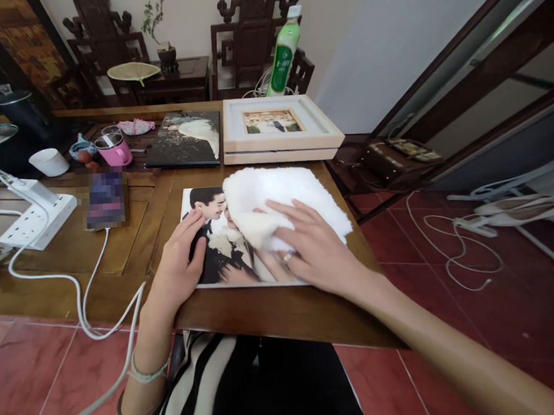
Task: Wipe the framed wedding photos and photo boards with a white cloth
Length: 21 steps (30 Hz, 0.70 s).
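Observation:
A printed photo panel (214, 249) of a couple lies flat at the table's near edge. A fluffy white cloth (281, 198) covers its right half. My right hand (307, 243), a ring on one finger, lies flat on the cloth with fingers stretched out, pressing it onto the picture. My left hand (180, 266) rests on the panel's left edge, fingers laid over the picture, holding it down.
Behind the panel sit a dark photo album (186, 141), a pale wooden framed box (277, 132) and a green bottle (284, 53). To the left are a pink mug (114, 148), a white cup (49, 162), a power strip (36, 219) with white cables, and a phone (106, 199).

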Motion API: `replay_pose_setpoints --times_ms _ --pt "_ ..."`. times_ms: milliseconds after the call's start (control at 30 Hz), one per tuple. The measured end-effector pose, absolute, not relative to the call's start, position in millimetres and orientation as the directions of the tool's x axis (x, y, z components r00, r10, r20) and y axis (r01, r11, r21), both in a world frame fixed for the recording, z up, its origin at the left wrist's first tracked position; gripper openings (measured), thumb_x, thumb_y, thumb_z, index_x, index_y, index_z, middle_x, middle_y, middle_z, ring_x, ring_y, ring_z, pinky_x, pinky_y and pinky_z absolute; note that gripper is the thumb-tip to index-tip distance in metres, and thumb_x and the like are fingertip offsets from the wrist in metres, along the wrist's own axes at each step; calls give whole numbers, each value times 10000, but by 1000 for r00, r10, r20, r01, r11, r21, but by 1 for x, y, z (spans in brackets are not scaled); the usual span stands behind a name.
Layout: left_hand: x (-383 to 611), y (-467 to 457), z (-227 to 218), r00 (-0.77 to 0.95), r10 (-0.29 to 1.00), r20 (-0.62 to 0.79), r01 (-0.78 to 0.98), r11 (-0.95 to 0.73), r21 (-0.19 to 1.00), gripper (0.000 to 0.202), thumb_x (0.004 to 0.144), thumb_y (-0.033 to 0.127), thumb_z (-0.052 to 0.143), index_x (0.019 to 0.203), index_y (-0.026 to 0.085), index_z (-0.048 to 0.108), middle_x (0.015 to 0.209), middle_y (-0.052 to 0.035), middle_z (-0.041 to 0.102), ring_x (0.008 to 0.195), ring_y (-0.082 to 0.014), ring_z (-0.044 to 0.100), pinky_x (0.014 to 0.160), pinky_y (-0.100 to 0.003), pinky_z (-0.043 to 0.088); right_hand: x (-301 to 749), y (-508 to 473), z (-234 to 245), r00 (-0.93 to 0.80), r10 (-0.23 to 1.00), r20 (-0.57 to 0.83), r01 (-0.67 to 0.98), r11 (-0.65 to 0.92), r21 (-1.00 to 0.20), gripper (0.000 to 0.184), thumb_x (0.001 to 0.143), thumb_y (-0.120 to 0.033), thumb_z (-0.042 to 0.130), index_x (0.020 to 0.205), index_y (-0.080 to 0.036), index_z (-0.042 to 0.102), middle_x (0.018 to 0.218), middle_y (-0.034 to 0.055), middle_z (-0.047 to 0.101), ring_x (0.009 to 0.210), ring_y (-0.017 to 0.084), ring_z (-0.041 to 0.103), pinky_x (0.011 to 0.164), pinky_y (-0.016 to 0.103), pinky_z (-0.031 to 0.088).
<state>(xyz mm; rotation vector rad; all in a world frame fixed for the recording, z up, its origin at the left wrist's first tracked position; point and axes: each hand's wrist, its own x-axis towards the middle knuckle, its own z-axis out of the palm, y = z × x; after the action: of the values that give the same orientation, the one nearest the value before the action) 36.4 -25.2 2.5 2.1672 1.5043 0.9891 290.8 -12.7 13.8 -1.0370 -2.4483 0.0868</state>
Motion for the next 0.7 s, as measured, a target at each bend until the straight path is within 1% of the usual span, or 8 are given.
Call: replay_pose_setpoints --times_ms 100,200,367,467,600,700 --pt "36 -25 3 200 913 356 689 -389 611 410 952 223 443 1325 96 556 1439 -158 518 1378 -246 438 1181 -453 324 293 -52 18 -652 654 383 597 754 -273 217 710 -42 469 763 -201 608 1414 127 548 1405 308 358 1118 613 294" --pt "37 -25 4 203 913 355 689 -391 610 412 955 221 435 1331 98 551 1445 -155 512 1382 -241 433 1183 -441 321 298 -84 21 -689 605 400 527 796 -297 229 655 -1 460 700 -201 562 1441 119 520 1423 303 323 1133 604 278" --pt "37 -25 4 203 910 361 689 -394 608 408 955 221 434 1326 99 554 1442 -154 515 1383 -233 431 1183 -434 322 309 -85 25 -754 559 345 478 827 -295 279 588 22 450 696 -201 580 1442 84 525 1420 294 331 1139 587 284" --pt "37 -25 3 202 912 356 692 -390 607 402 956 227 432 1321 115 558 1446 -145 514 1384 -225 430 1182 -443 320 314 -61 23 -739 574 353 499 818 -286 277 618 5 457 715 -208 606 1412 89 555 1396 291 378 1117 596 312" --pt "36 -25 2 202 912 358 685 -393 614 394 957 230 432 1314 125 562 1445 -140 516 1383 -223 431 1183 -447 318 317 -18 16 -689 615 382 560 788 -258 254 675 -55 485 804 -199 651 1372 151 583 1345 307 451 1085 601 351" --pt "36 -25 2 202 911 360 681 -395 617 390 957 232 435 1309 129 567 1443 -141 518 1382 -227 433 1184 -456 313 315 16 12 -647 656 389 611 751 -250 219 737 -104 505 858 -205 656 1342 150 606 1325 304 476 1085 587 353"
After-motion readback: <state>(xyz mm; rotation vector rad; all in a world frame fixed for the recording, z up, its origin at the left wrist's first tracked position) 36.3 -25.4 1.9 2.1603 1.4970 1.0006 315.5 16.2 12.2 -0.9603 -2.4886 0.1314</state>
